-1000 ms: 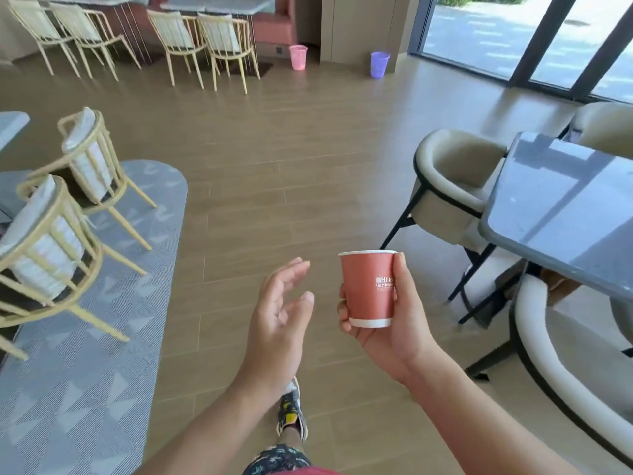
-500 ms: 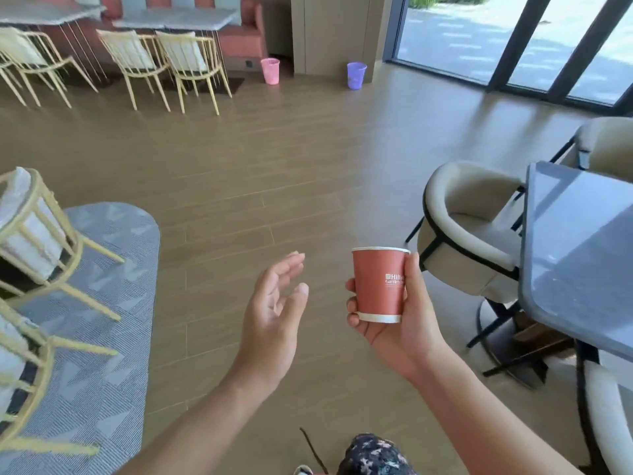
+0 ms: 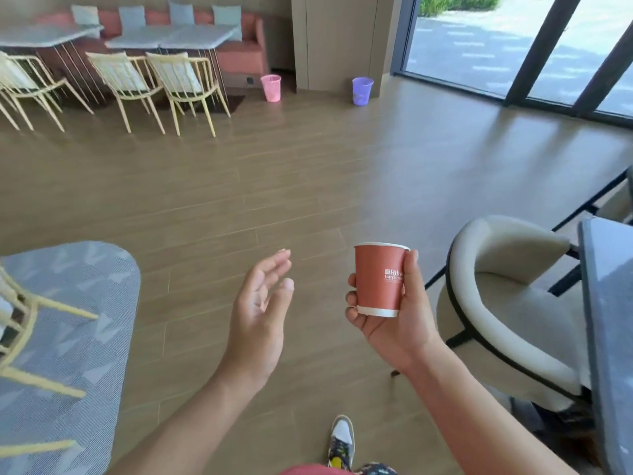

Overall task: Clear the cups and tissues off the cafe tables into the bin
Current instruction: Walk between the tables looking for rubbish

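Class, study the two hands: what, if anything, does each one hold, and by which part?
The right hand holds a red paper cup upright by its side wall, fingers and thumb wrapped round its lower half. The left hand holds nothing.

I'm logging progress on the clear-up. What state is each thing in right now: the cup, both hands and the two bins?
red paper cup: upright, carried in the air, inside not visible.
right hand: grips the cup round its side.
left hand: fingers relaxed, holds nothing.
pink bin: standing upright across the room, contents too far to tell.
purple bin: standing upright, apart from the pink bin, contents too far to tell.
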Demonstrator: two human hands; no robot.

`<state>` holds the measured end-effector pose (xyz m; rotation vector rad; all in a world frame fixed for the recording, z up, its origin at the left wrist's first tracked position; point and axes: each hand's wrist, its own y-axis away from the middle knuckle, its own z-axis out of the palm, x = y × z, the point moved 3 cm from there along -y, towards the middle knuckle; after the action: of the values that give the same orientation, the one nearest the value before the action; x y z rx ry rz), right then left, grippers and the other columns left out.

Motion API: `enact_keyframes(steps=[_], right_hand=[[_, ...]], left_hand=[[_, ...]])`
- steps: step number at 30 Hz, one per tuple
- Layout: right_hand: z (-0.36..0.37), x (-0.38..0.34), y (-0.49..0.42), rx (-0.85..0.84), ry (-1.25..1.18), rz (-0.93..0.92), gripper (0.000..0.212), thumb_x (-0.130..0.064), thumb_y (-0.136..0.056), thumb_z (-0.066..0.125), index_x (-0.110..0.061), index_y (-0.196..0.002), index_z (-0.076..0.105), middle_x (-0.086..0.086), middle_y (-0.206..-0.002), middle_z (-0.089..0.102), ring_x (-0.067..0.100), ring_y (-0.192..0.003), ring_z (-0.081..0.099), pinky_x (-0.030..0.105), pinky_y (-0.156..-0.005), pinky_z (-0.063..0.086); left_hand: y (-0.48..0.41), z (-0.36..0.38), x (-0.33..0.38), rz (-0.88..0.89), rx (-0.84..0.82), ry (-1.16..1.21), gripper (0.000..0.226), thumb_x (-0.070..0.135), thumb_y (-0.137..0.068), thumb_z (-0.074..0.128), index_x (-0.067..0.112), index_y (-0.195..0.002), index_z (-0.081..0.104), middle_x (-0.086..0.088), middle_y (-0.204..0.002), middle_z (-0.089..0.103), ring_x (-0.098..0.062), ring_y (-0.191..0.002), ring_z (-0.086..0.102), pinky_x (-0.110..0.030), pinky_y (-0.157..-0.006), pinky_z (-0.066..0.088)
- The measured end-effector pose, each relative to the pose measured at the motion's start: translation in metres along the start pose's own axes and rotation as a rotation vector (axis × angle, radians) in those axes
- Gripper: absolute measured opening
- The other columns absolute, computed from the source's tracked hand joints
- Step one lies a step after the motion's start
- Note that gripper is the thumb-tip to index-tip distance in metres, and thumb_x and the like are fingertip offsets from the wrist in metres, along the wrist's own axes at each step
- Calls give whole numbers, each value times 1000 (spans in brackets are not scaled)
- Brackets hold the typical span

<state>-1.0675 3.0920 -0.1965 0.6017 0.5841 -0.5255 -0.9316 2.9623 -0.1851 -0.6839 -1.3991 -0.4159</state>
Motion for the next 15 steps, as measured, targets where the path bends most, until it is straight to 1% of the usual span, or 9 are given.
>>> enact_keyframes(steps=[2, 4, 8, 12, 15], right_hand=[[12, -31, -43, -17, 18, -18, 70, -74, -88, 51, -9, -102, 76, 15, -90, 67, 26, -69, 59, 32, -61, 49], [21, -56, -79, -34, 31, -24, 70, -74, -91, 50, -10, -107, 74, 15, -90, 67, 26, -70, 59, 32, -61, 50], [28, -99, -150, -51, 41, -42, 69, -73, -91, 50, -10, -108, 73, 14, -91, 68, 25, -70, 60, 31, -61, 51], [34, -130, -227, -19, 40, -56, 70, -73, -93, 47, -11, -109, 74, 13, -91, 67, 25, -70, 61, 31, -62, 51], [43, -145, -293, -1, 47, -72, 69, -73, -92, 48, -12, -106, 76, 13, -90, 68, 25, -70, 60, 31, -62, 52]], left_hand=[[-50, 9, -1, 16, 19, 4, 48, 41, -88, 59, 18, -131, 60, 15, -137, 63, -8, -132, 57, -53, -113, 46], [-95, 16, -3, 13, 45, 26, 50, 44, -85, 58, 20, -129, 61, 14, -137, 64, -9, -133, 57, -50, -112, 47], [-180, 33, -14, 31, 73, 80, 46, 43, -84, 59, 23, -125, 62, 12, -135, 65, -11, -132, 58, -46, -109, 49], [-265, 47, -38, 28, 52, 119, 40, 42, -85, 60, 27, -123, 63, 14, -131, 66, -13, -132, 58, -44, -108, 50], [-333, 50, -61, 30, 40, 128, 36, 38, -89, 59, 27, -123, 63, 12, -134, 66, -13, -133, 58, -43, -107, 50]])
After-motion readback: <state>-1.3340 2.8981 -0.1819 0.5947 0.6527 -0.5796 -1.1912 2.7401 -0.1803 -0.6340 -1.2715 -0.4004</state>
